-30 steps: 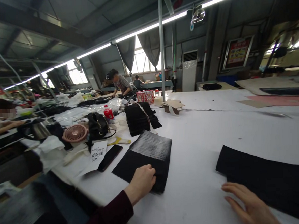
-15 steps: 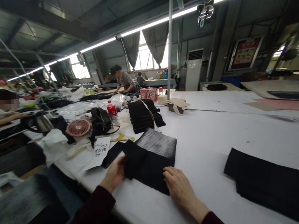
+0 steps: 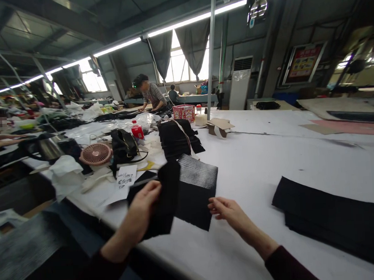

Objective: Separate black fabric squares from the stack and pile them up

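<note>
My left hand (image 3: 143, 206) is closed on a black fabric piece (image 3: 168, 196), which it holds raised and tilted at the table's near edge. Behind and to the right of it is another black fabric piece (image 3: 194, 203), with a shiny grey, ribbed section (image 3: 199, 172) at its far end. My right hand (image 3: 227, 209) has its fingertips bent together at this second piece's right edge, appearing to pinch it. Under the raised piece, more dark fabric (image 3: 146, 175) shows beside a white paper with handwriting (image 3: 126, 179).
Stacked black fabric pieces (image 3: 334, 215) lie at right on the white table (image 3: 256, 182). Beyond my hands are a bundled black stack (image 3: 176, 138), a cardboard piece (image 3: 219, 126), a black bag (image 3: 124, 146), a pink fan (image 3: 95, 154) and a red bottle (image 3: 137, 129). Co-workers are at left and behind.
My left hand has lifted its fabric piece and brought it left and nearer, turning it more upright. My right hand has gone from lying on the fabric's edge to bent fingertips there.
</note>
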